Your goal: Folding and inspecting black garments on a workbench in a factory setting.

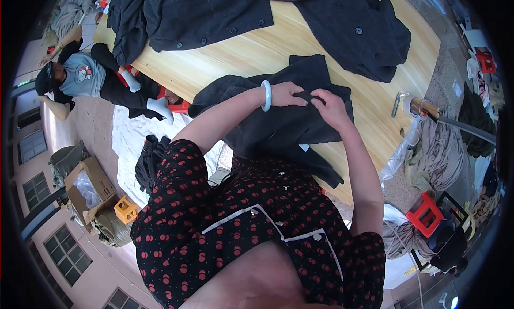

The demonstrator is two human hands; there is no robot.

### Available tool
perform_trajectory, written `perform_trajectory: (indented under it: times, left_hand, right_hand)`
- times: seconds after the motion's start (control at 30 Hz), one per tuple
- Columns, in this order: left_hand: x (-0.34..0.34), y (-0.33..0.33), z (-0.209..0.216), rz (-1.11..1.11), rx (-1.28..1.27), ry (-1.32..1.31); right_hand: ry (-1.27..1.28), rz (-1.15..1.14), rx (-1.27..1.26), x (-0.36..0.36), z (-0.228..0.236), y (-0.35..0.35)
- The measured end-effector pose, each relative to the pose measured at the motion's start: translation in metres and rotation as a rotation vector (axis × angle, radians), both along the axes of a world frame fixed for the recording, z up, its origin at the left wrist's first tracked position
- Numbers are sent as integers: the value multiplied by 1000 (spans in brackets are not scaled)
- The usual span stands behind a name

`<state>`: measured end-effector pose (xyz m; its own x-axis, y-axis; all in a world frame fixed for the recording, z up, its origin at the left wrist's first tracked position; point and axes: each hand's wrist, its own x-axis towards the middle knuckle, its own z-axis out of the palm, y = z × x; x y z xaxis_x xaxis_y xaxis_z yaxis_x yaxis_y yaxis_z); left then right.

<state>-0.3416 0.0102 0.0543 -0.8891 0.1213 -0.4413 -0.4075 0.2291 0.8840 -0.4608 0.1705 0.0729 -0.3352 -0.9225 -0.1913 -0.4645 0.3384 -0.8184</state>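
Observation:
A dark garment (257,128) lies spread over the near edge of the wooden table, partly hanging toward me. My left hand (287,94), with a pale bangle (266,96) at its wrist, pinches a fold of the cloth between thumb and fingers. Close to its right, my right hand (331,110) pinches the same garment with thumb and forefinger. Only a short stretch of dark fabric shows between the two hands. A small white tag (304,147) sticks out near the garment's lower edge.
Dark jackets with buttons (214,20) cover the far part of the wooden table (230,58). A metal tool and a cup-like holder (412,105) are at its right edge. At the left sits another person (85,79). Red stools (426,214), a cardboard box (88,187) and piled cloth surround the table.

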Motion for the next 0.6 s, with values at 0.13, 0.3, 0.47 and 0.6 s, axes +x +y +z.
perform_trajectory:
  times: [0.13, 0.3, 0.47, 0.6]
  left_hand:
    - [21, -35, -6, -14, -173, -206]
    - [62, -67, -17, 58, -128, -370]
    - [67, -61, -15, 108, -178, -333]
    - [72, -61, -24, 188, -215, -315]
  right_hand:
    - [184, -22, 4, -18, 1, 3]
    - [300, 196, 17, -3, -23, -15]
    - [291, 327, -148, 42, -27, -52]
    - [269, 368, -127, 65, -20, -49]
